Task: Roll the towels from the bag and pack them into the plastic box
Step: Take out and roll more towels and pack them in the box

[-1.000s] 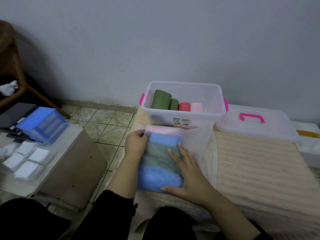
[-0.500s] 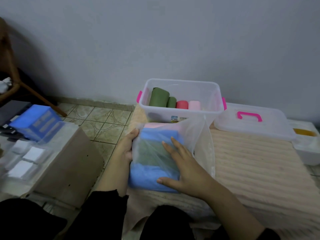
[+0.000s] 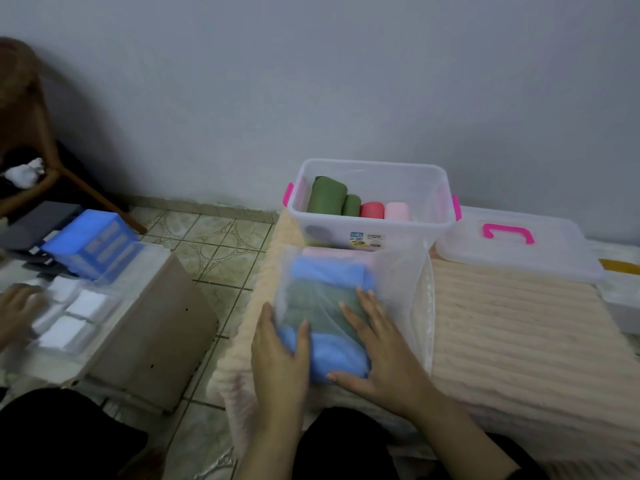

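A clear plastic bag [image 3: 398,271] lies on the beige ribbed mat in front of me, holding a stack of folded towels [image 3: 325,296] in pink, blue, green and blue. My left hand [image 3: 277,355] rests with straight fingers against the stack's near left side, thumb on the blue towel. Spread flat, my right hand [image 3: 377,351] presses on top of the stack through the bag. Behind the bag stands the clear plastic box [image 3: 436,216] with pink latches. Inside it are rolled towels [image 3: 349,202]: two green, one red, one pink.
The box's lid [image 3: 554,261] with a pink handle lies to the right of the box. At left, a cardboard box [image 3: 149,327] carries white packets and a blue container [image 3: 93,244]. Another person's hand [image 3: 17,310] reaches over it. Tiled floor lies between.
My left hand slid from the stack's far left corner down to its near left side. The right hand stayed flat on top. Another hand appeared at far left.
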